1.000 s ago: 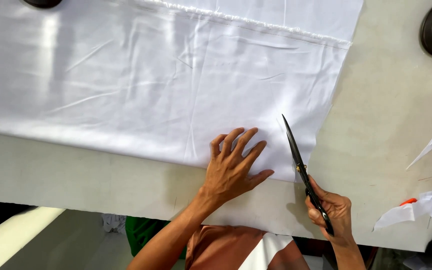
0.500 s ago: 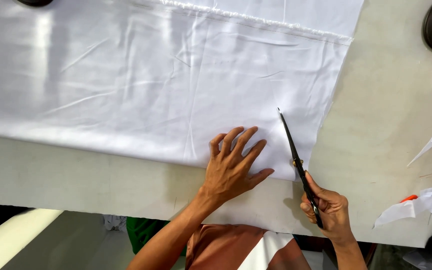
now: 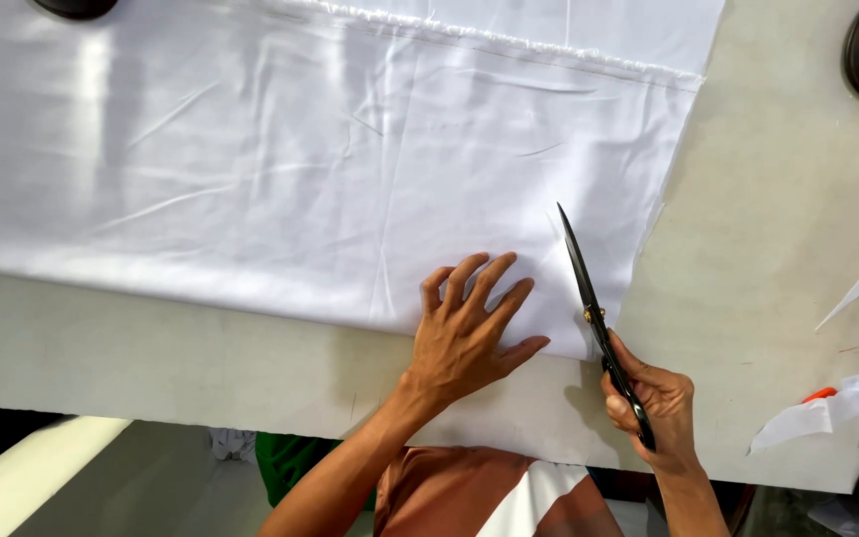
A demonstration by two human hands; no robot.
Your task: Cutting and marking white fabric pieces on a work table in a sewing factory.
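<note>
Cutting, I'd say: the scissors (image 3: 589, 298) lie along the white cloth (image 3: 300, 179), just inside its right edge, tips pointing away from the person.

Which hand has them?

The right hand (image 3: 653, 398), closed around the black handles, just off the cloth's near edge. The blades look nearly shut, one thin dark line.

And the other hand?

The left hand (image 3: 464, 333) is flat on the cloth, fingers spread, gripping nothing, only pressing down. It sits at the cloth's near edge, just left of the blades.

Where is the cloth itself?

Spread over the pale desk (image 3: 777, 249), covering most of it. Bare desk shows to the right of the cloth and along its near side. Paper scraps (image 3: 847, 408) lie well right of the cloth.

So how far along?

My guess is early in this cut. The tips are well short of the cloth's far hemmed edge.

What would another snip call for?

Opening the blades, sliding them on in a straight line parallel to the right edge, and holding the fabric taut beside them so it doesn't bunch.
</note>
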